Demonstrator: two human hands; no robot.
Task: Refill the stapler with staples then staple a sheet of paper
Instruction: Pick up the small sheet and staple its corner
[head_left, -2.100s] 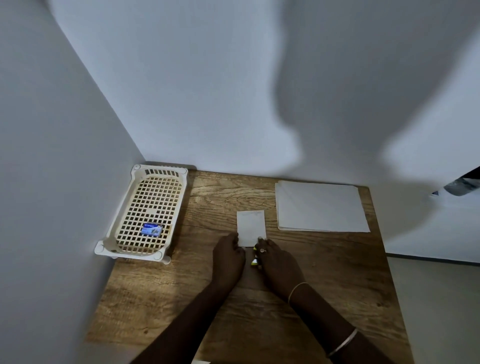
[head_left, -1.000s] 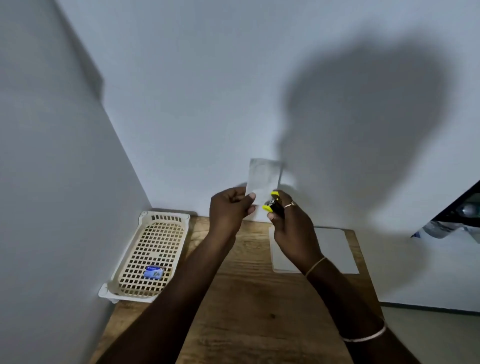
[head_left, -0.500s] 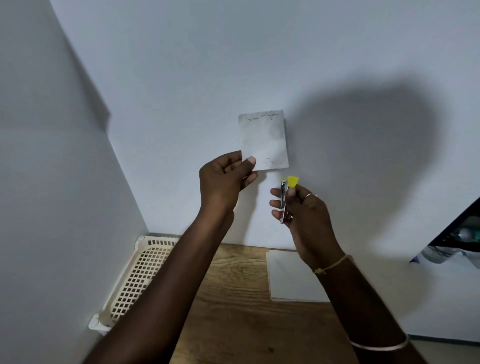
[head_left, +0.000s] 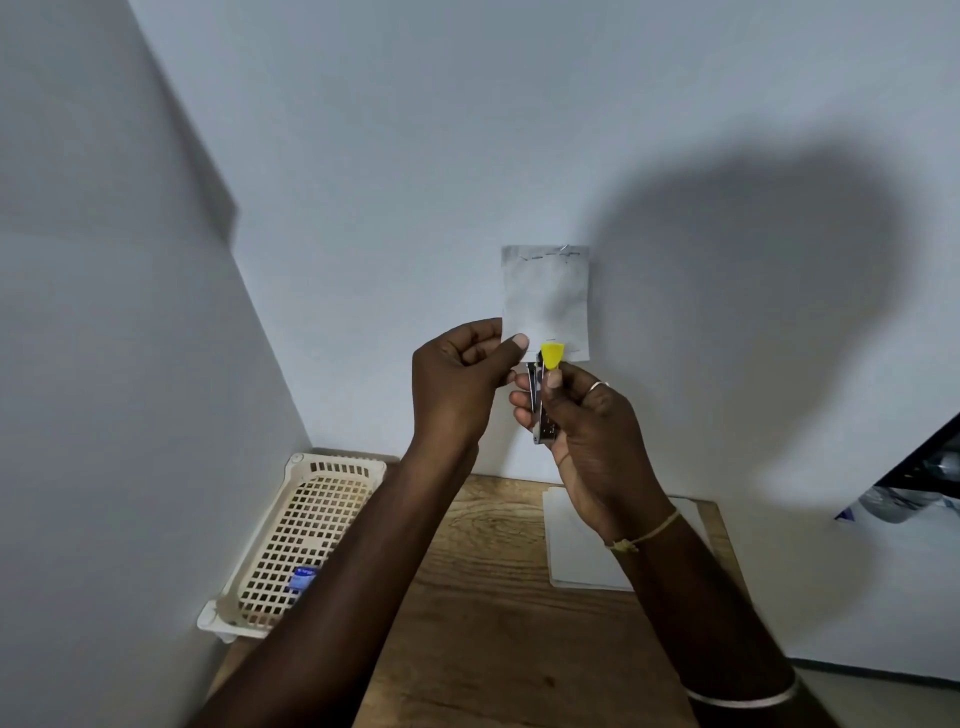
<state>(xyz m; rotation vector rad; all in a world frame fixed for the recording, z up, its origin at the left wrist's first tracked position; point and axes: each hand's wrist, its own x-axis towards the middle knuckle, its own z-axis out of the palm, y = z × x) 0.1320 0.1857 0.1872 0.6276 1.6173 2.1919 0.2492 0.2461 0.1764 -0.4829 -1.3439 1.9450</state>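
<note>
Both hands are raised above the wooden worktop (head_left: 483, 613), in front of a plain pale wall. The left hand (head_left: 460, 382) pinches the lower left corner of a small rectangular sheet of paper (head_left: 545, 301) between thumb and fingers, holding it upright; the sheet looks thin and matt, with a row of small staple-like marks along its top edge. The right hand (head_left: 584, 415) is closed around a small stapler (head_left: 543, 402), held nearly upright, its narrow body of shiny metal showing between the fingers and a bright yellow plastic tip poking out at the top. That yellow tip overlaps the bottom edge of the sheet just right of the left thumb; whether the paper sits between the stapler's arms cannot be told. A thin ring and a cord bracelet are on the right hand and wrist, and a pale bangle sits further down the forearm. Below, on the left of the worktop against the side wall, lies a cream plastic basket (head_left: 291, 525) with a square lattice floor and slotted rim, and in it a small blue box (head_left: 302, 578), partly hidden by the left forearm. On the far right of the grainy wood lies a flat stack of white sheets (head_left: 576, 551).
</note>
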